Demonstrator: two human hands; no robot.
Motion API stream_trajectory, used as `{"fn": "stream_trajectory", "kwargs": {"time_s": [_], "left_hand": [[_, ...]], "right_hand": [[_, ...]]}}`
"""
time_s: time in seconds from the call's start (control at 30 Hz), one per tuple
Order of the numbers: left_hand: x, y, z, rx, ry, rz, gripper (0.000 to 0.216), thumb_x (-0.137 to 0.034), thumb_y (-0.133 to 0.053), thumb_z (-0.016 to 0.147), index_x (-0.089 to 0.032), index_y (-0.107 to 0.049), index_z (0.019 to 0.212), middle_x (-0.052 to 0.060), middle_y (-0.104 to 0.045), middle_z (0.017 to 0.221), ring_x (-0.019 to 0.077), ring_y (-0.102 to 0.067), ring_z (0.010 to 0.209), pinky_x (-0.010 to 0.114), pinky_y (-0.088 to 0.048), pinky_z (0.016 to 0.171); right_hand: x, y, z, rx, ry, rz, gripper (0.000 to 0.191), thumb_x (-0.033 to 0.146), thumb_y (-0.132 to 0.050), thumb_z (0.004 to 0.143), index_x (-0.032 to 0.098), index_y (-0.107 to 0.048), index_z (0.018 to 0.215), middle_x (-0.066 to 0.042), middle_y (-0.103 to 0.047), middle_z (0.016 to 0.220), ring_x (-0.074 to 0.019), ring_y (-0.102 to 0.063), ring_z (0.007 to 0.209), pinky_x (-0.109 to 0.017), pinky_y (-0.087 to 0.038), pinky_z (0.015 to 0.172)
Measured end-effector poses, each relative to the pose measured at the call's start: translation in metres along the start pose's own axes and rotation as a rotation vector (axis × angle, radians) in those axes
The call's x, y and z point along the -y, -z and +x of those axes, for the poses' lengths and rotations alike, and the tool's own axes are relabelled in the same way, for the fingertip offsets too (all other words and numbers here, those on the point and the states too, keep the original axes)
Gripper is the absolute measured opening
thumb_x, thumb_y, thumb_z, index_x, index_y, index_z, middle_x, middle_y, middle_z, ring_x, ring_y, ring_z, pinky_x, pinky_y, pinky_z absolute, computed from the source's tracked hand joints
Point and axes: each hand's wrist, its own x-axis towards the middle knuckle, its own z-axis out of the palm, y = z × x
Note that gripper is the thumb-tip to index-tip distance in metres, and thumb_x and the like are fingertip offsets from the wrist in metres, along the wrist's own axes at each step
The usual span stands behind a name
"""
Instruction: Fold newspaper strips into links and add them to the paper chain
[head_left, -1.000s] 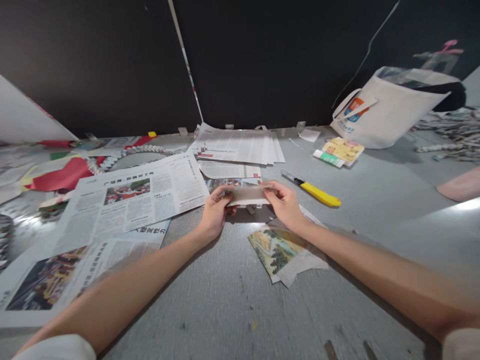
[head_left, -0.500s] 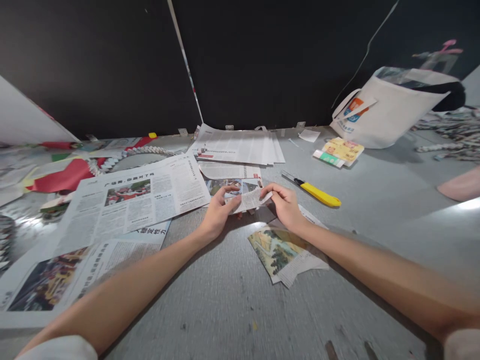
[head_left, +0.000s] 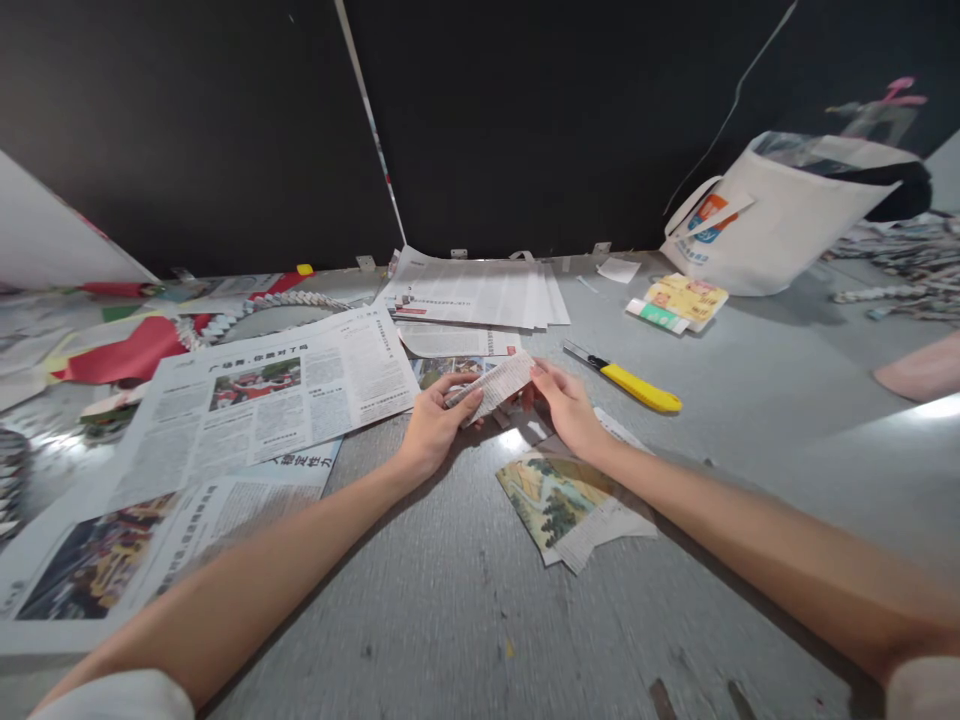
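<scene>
Both my hands hold a narrow folded strip of newspaper (head_left: 496,385) just above the grey table (head_left: 465,600), near its middle. My left hand (head_left: 433,425) pinches the strip's lower left end with closed fingers. My right hand (head_left: 564,405) grips its upper right end, fingers curled. The strip is tilted, with its right end higher. A cut newspaper piece with a coloured picture (head_left: 570,505) lies under my right wrist.
A yellow utility knife (head_left: 626,380) lies right of my hands. Open newspaper sheets (head_left: 262,400) cover the left; a stack of pages (head_left: 480,290) sits at the back. A white tote bag (head_left: 780,215) and coloured cards (head_left: 679,302) stand at the back right. Red paper (head_left: 124,352) lies far left.
The strip was held level and stretched wide between both hands. Now it is tilted with the right end raised, and my hands have drawn closer together.
</scene>
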Motion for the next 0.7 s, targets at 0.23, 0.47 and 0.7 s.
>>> {"fn": "stream_trajectory", "kwargs": {"time_s": [0.23, 0.47, 0.7], "left_hand": [[0.0007, 0.0016, -0.0011, -0.024, -0.026, 0.073, 0.05, -0.048, -0.093, 0.075, -0.015, -0.076, 0.108, 0.001, -0.07, 0.073, 0.0107, -0.06, 0.059, 0.023, -0.05, 0.057], [0.0025, 0.0018, 0.0031, -0.122, 0.026, -0.071, 0.052, -0.051, -0.096, 0.07, -0.014, -0.073, 0.098, -0.001, -0.065, 0.071, 0.008, -0.056, 0.053, 0.022, -0.048, 0.052], [0.0035, 0.0014, 0.0035, -0.078, 0.012, -0.048, 0.05, -0.055, -0.092, 0.074, -0.015, -0.068, 0.094, -0.001, -0.066, 0.07, 0.0091, -0.057, 0.053, 0.022, -0.047, 0.053]], "right_hand": [[0.007, 0.0024, -0.0003, -0.039, -0.014, -0.13, 0.051, 0.067, -0.066, 0.096, 0.021, -0.068, 0.075, -0.001, -0.063, 0.067, -0.0135, -0.049, 0.057, -0.027, -0.037, 0.053], [0.0082, 0.0016, -0.0033, -0.024, -0.048, -0.171, 0.053, 0.07, -0.066, 0.094, 0.019, -0.073, 0.078, -0.007, -0.075, 0.074, -0.0146, -0.055, 0.058, -0.026, -0.04, 0.053], [0.0096, 0.0013, -0.0031, -0.074, -0.049, -0.207, 0.058, 0.075, -0.066, 0.092, 0.02, -0.071, 0.074, -0.003, -0.066, 0.062, -0.0142, -0.049, 0.053, -0.027, -0.035, 0.049]]}}
